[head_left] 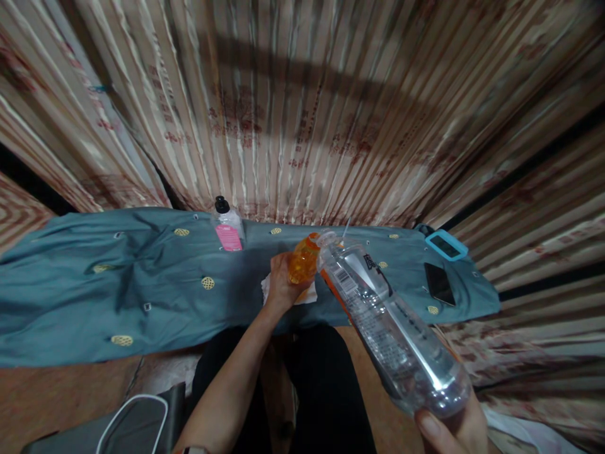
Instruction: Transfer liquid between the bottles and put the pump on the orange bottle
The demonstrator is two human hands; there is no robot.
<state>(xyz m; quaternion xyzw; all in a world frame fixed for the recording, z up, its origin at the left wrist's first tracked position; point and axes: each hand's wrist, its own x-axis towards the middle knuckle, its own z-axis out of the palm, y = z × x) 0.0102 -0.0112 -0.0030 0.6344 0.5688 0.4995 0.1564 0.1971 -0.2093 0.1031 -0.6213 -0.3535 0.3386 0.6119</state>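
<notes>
L hand: wrapped round small orange bottle, above teal cloth.
R hand: grip clasps base of tilted clear bottle, mouth at orange bottle.
Risk: mouths misalign, spill onto tissue, maybe phone.

The left arm comes up from the lower middle of the view, bare, stretched forward with the elbow only a little bent. The left hand is at its end, turned palm to the right, the fingers curled closed around something held upright. The right hand is low at the right edge, close to the camera, and only a part of it shows: the thumb lies across the front and the palm is under, in a closed grip. The two hands are well apart.
</notes>
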